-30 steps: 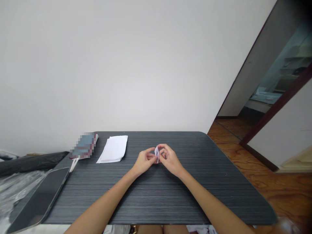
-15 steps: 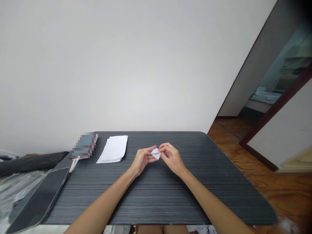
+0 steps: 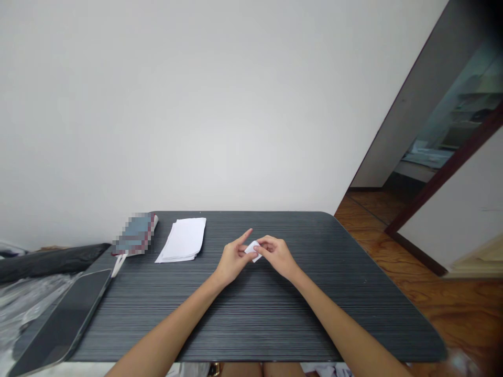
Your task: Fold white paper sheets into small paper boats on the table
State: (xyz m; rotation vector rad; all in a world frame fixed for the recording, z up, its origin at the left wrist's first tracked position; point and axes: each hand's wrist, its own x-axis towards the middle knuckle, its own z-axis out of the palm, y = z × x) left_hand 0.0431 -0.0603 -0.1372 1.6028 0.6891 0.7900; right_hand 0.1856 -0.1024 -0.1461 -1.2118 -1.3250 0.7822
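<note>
Between my two hands is a small folded piece of white paper [image 3: 252, 250], held above the dark table. My left hand [image 3: 232, 259] pinches its left side, with the index finger stretched out past the paper. My right hand [image 3: 277, 255] grips the right side, thumb across the front. Fingers cover parts of the paper's edges, so its full shape does not show.
A stack of white paper sheets [image 3: 184, 239] lies on the dark ridged table [image 3: 251, 314] to the left. Beyond it sits a blurred blue and dark red object [image 3: 135, 234]. A tablet-like dark slab [image 3: 65, 319] rests at the left edge. A white wall [image 3: 243, 104] rises behind.
The folded paper has turned and now shows a blockier shape instead of a pointed one. My left index finger has lifted away from it, and both thumbs have come onto its front.
</note>
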